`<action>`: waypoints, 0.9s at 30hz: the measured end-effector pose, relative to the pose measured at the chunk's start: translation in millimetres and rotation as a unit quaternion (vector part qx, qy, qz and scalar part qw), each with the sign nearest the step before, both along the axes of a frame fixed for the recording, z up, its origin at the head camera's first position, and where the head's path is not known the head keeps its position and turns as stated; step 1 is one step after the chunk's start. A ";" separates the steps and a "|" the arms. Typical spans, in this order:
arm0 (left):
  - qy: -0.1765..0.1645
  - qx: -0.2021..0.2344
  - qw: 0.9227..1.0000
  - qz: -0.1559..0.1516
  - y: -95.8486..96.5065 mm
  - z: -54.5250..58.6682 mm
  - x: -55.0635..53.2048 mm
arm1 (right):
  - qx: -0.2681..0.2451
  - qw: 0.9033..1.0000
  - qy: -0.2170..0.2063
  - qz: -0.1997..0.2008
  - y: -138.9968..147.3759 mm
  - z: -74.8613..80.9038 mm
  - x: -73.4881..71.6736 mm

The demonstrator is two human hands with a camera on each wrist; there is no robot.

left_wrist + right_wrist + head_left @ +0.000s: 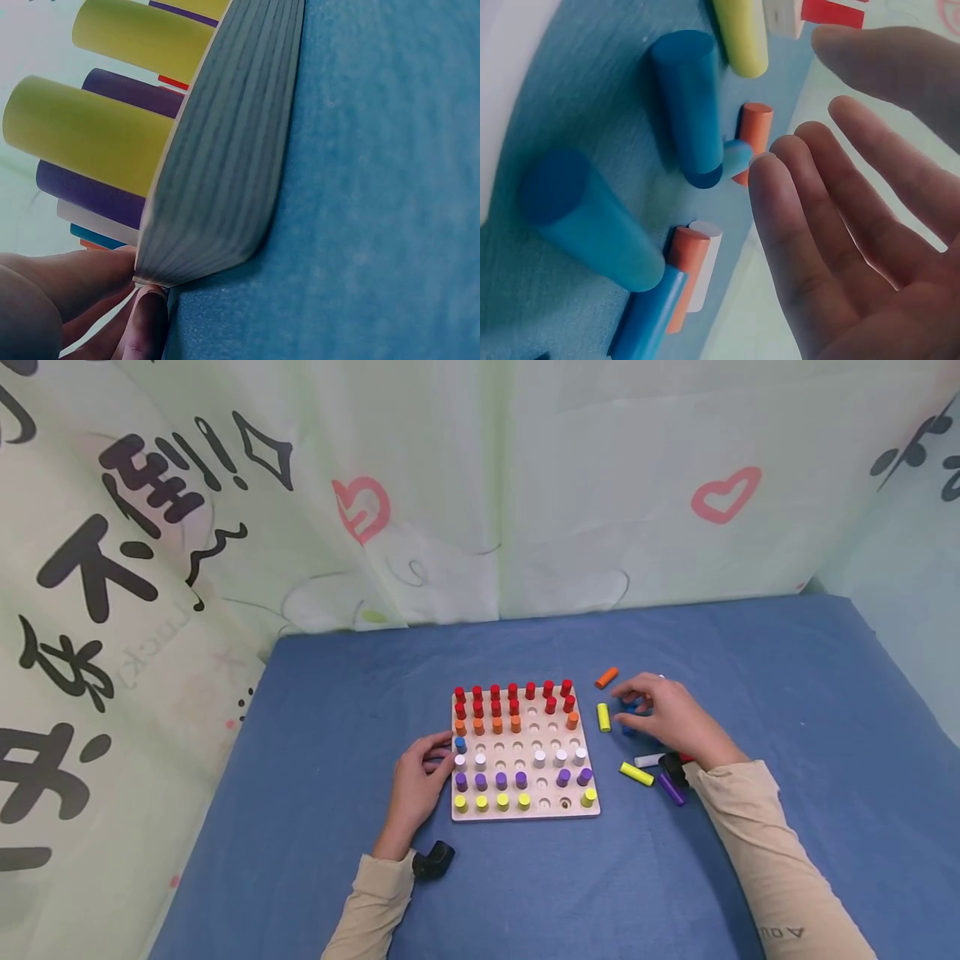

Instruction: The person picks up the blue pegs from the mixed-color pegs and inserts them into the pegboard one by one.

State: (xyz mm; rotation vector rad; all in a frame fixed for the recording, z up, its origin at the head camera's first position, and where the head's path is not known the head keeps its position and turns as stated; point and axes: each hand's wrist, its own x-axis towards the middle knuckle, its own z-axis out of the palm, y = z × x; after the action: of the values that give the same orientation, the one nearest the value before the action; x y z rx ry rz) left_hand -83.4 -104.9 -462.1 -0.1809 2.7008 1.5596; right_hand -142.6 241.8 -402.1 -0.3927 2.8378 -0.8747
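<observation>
A square wooden pegboard (495, 817) lies on the cloth, with rows of red, orange, blue, white, purple and yellow pegs standing in it and several bare holes. My left hand (415, 781) is at its left edge; in the left wrist view the thumb (97, 277) touches the board's side near a corner. To the right of the board, my right hand (671, 714) hovers over loose blue pegs (628, 727). In the right wrist view its fingers are spread with nothing between them, beside a blue peg (688, 105) and an orange peg (756, 127).
Around the right hand lie an orange peg (607, 677), a yellow peg (603, 717), another yellow peg (636, 774), a white peg (648, 760) and a purple peg (671, 790). Blue cloth (337, 710) covers the table. A printed curtain (547, 485) hangs behind it.
</observation>
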 end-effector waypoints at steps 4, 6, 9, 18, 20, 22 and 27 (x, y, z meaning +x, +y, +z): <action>0.000 -0.002 1.000 -0.001 -0.8 0.5 -0.7 | 0.015 1.000 0.000 -0.007 -0.4 -1.7 -2.4; -0.002 -0.004 1.000 0.000 -1.0 0.4 -0.8 | 0.018 1.000 0.000 -0.010 0.1 -2.6 -2.8; -0.004 -0.005 1.000 0.001 -1.2 0.3 -0.8 | 0.020 1.000 0.000 -0.013 1.6 -3.8 -3.2; 0.004 -0.011 1.000 0.001 -0.5 -1.3 -0.6 | 0.025 1.000 0.003 -0.010 5.8 -5.9 -3.1; 0.001 -0.013 1.000 0.002 -0.3 -1.9 -0.6 | 0.028 1.000 0.003 -0.008 6.4 -6.9 -3.0; -0.001 -0.013 1.000 0.003 -0.3 -3.1 -0.7 | 0.029 1.000 0.002 -0.008 6.9 -8.0 -2.9; -0.003 -0.009 1.000 0.005 -0.1 -3.7 -0.1 | 0.029 1.000 0.005 -0.009 7.7 -10.8 -3.1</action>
State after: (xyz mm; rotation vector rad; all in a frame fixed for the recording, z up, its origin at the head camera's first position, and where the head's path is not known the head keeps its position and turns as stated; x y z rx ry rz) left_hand -83.5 -105.0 -465.8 -0.1993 2.7145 1.5342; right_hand -145.7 249.4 -412.9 -0.3643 2.8722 -0.7931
